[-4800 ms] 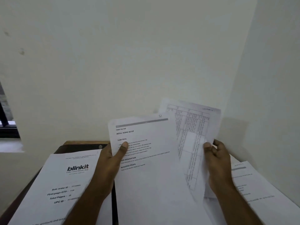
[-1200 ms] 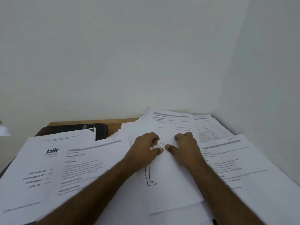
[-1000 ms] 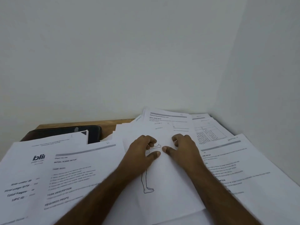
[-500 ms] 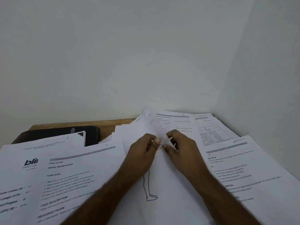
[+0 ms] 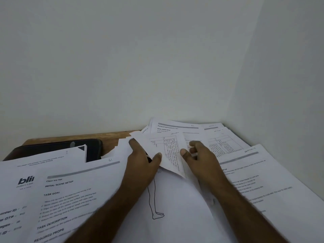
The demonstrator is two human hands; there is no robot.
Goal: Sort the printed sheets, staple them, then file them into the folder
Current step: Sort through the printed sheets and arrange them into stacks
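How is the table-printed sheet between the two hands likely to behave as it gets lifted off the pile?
Probably floppy: the table-printed sheet already bends up between the left hand and right hand. Likely very light, since a fingertip grip raises it. It may drag the figure-drawing sheet beneath, as the loose pages overlap.

Printed sheets (image 5: pixel 175 199) spread overlapping on desk; table-printed sheet (image 5: pixel 168 151) apparently lifted.

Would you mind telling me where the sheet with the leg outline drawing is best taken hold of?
Probably at its near part, around the drawn foot, coming from the person's side. The drawing sheet lies flat and bare there, while its far end is covered by the table sheet that the left hand and right hand hold.
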